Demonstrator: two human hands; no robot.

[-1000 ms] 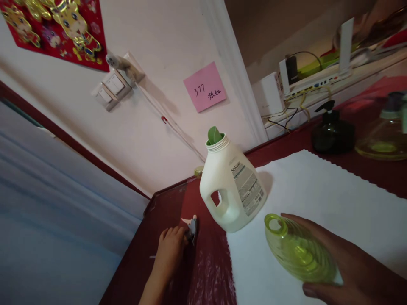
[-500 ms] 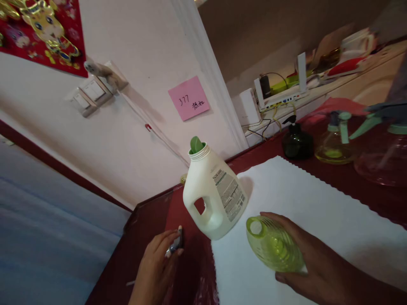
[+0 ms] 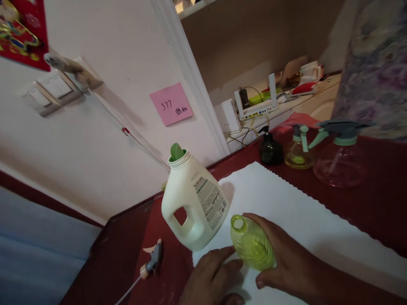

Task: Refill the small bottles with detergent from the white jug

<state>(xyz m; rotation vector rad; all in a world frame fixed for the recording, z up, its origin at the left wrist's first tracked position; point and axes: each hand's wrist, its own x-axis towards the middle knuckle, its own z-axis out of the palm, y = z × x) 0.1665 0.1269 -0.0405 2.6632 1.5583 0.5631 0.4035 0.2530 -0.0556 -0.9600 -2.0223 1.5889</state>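
Observation:
My right hand (image 3: 280, 254) is wrapped round a translucent yellow-green ribbed bottle (image 3: 254, 245), whose uncapped mouth tilts toward the upper left. My left hand (image 3: 213, 275) has its fingers apart and holds nothing; its fingertips are close beside the bottle's left side, and whether they touch it I cannot tell. A grey and peach trigger spray head (image 3: 154, 257) with a white dip tube lies on the red table at lower left. Behind my hands stands an uncapped white detergent jug (image 3: 187, 199) with a handle, a green piece showing in its neck.
White paper (image 3: 248, 186) with a wavy edge covers part of the dark red table (image 3: 127, 237). At the back right stand a dark pump bottle (image 3: 271, 151), a yellow spray bottle (image 3: 299, 156) and a pink spray bottle (image 3: 340, 165). A router (image 3: 257, 111) sits on the shelf behind.
My left hand has let go of the spray head, leaving it on the table, and has moved right to the green bottle. The view has shifted right.

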